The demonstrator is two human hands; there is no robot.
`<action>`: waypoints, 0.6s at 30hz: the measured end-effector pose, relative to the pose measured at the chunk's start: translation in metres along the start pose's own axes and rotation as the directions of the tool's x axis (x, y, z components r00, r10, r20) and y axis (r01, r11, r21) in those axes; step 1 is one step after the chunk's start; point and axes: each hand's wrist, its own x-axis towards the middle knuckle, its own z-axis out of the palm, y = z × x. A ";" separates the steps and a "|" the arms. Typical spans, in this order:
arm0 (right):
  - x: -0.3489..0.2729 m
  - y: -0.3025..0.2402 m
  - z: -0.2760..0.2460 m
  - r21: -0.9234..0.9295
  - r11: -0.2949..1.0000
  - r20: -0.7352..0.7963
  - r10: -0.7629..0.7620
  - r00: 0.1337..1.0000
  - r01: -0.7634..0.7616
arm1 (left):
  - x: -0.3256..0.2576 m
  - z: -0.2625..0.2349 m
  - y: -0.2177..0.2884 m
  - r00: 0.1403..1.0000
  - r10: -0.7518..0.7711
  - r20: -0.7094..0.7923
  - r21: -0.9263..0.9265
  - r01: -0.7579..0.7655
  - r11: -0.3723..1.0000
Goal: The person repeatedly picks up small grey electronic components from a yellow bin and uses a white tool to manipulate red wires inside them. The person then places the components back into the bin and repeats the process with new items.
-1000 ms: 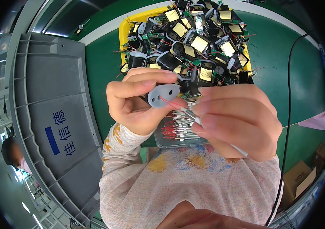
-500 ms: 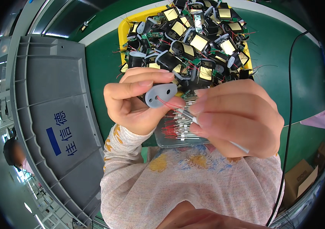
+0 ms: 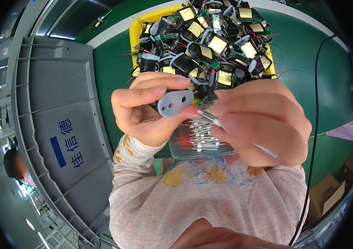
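Note:
My left hand [image 3: 137, 106] is closed round a grey oval-ended black housing [image 3: 175, 108], its flat holed face turned up toward me. Thin red wires [image 3: 187, 109] run from one hole across to a slim silver tube [image 3: 207, 116] with a white sleeve. Thumb and fingers of my right hand [image 3: 267, 122] pinch that tube, and a pale thin end sticks out below the hand. Beneath both hands stands a clear box [image 3: 176, 154] with many similar white-sleeved, red-wired pieces. What the left palm covers is hidden.
Beyond my hands a yellow bin [image 3: 133, 39] is heaped with black housings, circuit boards and wires. A large grey crate [image 3: 60, 99] stands at left on the green table [image 3: 296, 54]. A black cable [image 3: 316, 95] runs down the right; cardboard boxes [image 3: 325, 191] sit lower right. Someone is far left.
My right hand has shifted slightly right with the silver tube, and the red wires look straighter between tube and housing. My left hand stays nearly in place.

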 end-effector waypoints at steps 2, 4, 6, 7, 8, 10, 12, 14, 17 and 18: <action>-0.001 0.000 0.000 0.004 1.000 -0.001 0.003 1.000 -0.003 | 0.000 0.000 0.000 1.000 0.000 0.002 0.001 0.000 1.000; -0.002 0.002 0.000 0.009 1.000 0.005 0.001 1.000 -0.001 | 0.000 0.000 0.000 1.000 0.003 0.001 0.000 -0.003 1.000; 0.000 0.002 -0.001 0.015 1.000 0.022 0.001 1.000 -0.001 | -0.001 0.001 0.001 1.000 -0.007 -0.004 0.022 0.007 1.000; 0.000 0.002 -0.002 0.019 1.000 0.033 0.000 0.999 -0.001 | -0.001 0.001 0.001 1.000 -0.012 -0.006 0.033 0.012 0.999; 0.001 0.002 -0.003 0.019 1.000 0.043 0.000 0.999 -0.001 | -0.001 0.001 0.002 1.000 -0.010 -0.003 0.042 0.010 0.999; 0.001 0.002 -0.005 0.029 1.000 0.061 0.003 0.998 -0.005 | 0.000 0.001 0.003 1.000 -0.008 0.002 0.061 0.007 0.998; 0.001 0.003 -0.006 0.031 0.999 0.074 0.004 0.997 -0.006 | 0.001 0.002 0.003 1.000 -0.006 0.005 0.069 0.005 0.998; 0.001 0.003 -0.007 0.036 0.999 0.082 0.005 0.997 -0.008 | 0.001 0.002 0.003 1.000 -0.005 0.005 0.073 0.005 0.997; 0.002 0.003 -0.007 0.036 0.999 0.095 0.012 0.995 -0.015 | 0.000 0.002 0.003 1.000 -0.006 0.004 0.079 0.005 0.997; 0.002 0.003 -0.007 0.033 0.999 0.103 0.017 0.995 -0.020 | 0.000 0.002 0.003 1.000 -0.005 0.005 0.085 0.005 0.996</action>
